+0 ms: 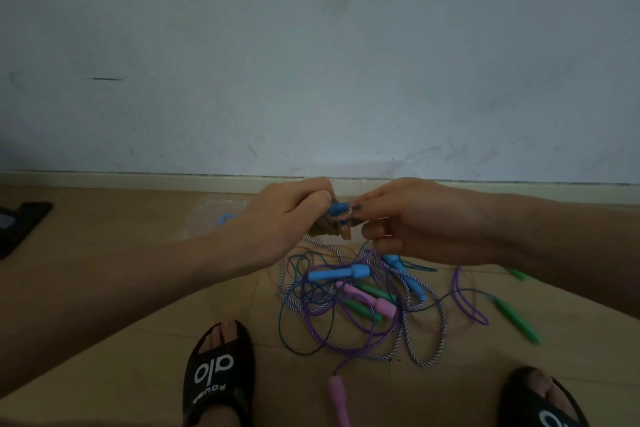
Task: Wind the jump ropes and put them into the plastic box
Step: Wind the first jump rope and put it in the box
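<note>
Both hands are raised above the floor (104, 305). The left hand (284, 218) grips a wound bundle of rope (334, 227) with a blue handle (337, 209) protruding. The right hand (412, 218) pinches the rope end at the bundle. A tangle of jump ropes (363, 302) lies on the floor below. The clear plastic box (211, 218) sits on the floor behind the left hand, near the wall.

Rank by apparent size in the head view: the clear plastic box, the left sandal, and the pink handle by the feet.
1. left sandal, though nearness to the camera inflates it
2. clear plastic box, partly hidden
3. pink handle
</note>
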Demonstrator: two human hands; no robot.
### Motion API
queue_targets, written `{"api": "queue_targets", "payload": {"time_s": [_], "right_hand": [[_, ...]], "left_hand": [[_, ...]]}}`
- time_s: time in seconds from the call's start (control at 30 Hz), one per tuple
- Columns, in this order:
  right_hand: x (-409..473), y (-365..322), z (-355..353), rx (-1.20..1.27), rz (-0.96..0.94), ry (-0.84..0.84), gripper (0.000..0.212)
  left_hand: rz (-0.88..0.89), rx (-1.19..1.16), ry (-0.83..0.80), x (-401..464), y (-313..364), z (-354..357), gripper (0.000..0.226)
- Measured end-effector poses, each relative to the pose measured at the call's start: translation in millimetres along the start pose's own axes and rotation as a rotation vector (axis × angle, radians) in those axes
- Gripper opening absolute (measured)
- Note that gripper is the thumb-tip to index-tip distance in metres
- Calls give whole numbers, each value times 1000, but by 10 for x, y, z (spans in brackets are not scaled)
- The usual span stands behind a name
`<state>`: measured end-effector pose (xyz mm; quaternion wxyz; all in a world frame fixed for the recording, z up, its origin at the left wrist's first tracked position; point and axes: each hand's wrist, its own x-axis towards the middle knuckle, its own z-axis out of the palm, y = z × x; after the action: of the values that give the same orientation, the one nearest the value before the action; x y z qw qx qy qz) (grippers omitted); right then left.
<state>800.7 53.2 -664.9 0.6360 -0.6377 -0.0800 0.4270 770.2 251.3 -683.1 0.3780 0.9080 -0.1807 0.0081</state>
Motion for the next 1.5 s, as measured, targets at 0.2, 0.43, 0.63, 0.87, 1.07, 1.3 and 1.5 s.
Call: {"api": "queue_targets", "payload": {"time_s": [0.2, 0.43, 0.63, 0.87, 1.07, 1.3, 1.5], "right_hand": [[14, -7, 15, 101, -9, -44, 13], [9, -63, 78, 7, 11, 46, 14], [111, -66, 182, 54, -2, 171, 17], [188, -61, 163, -356, -80, 282, 7], [310, -25, 91, -878, -200, 237, 4], [781, -330, -207, -1548, -555, 268, 22], [1246, -535, -787, -1502, -576, 548, 40]], "left_hand": [[139, 343, -156, -37, -21, -112, 30], [204, 465, -253, -19, -78, -39, 25], [205, 616, -294, 69, -27, 12, 36], [24, 591, -436, 276, -52, 229, 52], [-130, 373, -437, 322, -246, 279, 47], [-337, 18, -295, 883, -532, 175, 26], [-606, -103, -191, 1443, -793, 254, 40]]}}
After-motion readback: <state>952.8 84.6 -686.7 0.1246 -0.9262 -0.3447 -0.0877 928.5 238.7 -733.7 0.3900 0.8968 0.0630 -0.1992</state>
